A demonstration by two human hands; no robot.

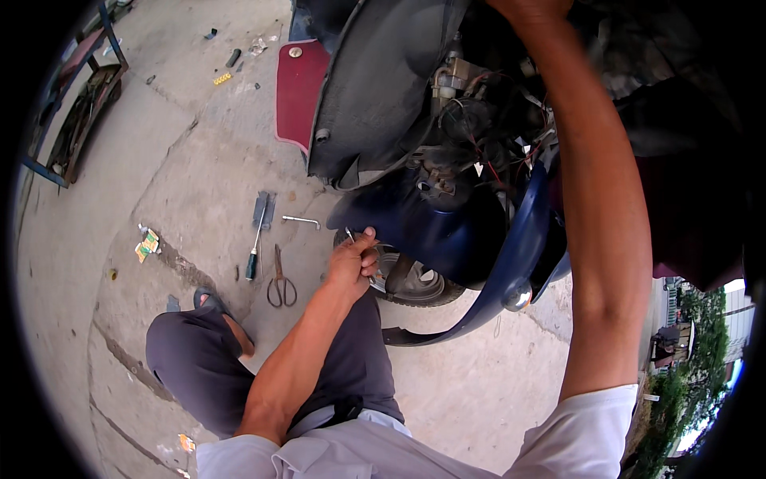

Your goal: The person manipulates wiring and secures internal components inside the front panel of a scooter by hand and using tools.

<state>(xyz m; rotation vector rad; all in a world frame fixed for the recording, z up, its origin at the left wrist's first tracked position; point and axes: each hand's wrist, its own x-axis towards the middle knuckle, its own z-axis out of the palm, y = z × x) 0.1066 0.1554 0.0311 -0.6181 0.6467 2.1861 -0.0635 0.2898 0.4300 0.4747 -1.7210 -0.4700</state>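
My left hand (353, 259) is closed around a slim metal wrench (349, 234), whose ends stick out above and below the fist. It hovers in front of a wheel (415, 287) under a dark blue fender (407, 227). My right arm reaches up to the vehicle's opened front, where wires and metal parts (455, 120) lie bare. Only the back of my right hand (531, 6) shows at the upper edge; its fingers are out of the picture. A loose-looking blue curved panel (511, 263) with a small round lamp (517, 298) hangs below my right forearm.
On the concrete floor lie a screwdriver (252, 263), rusty scissors (281, 289) and an L-shaped wrench (302, 221). A black panel (383, 88) and a maroon flap (299, 96) stand out at the vehicle's left. A metal-framed rack (80, 104) is at far left.
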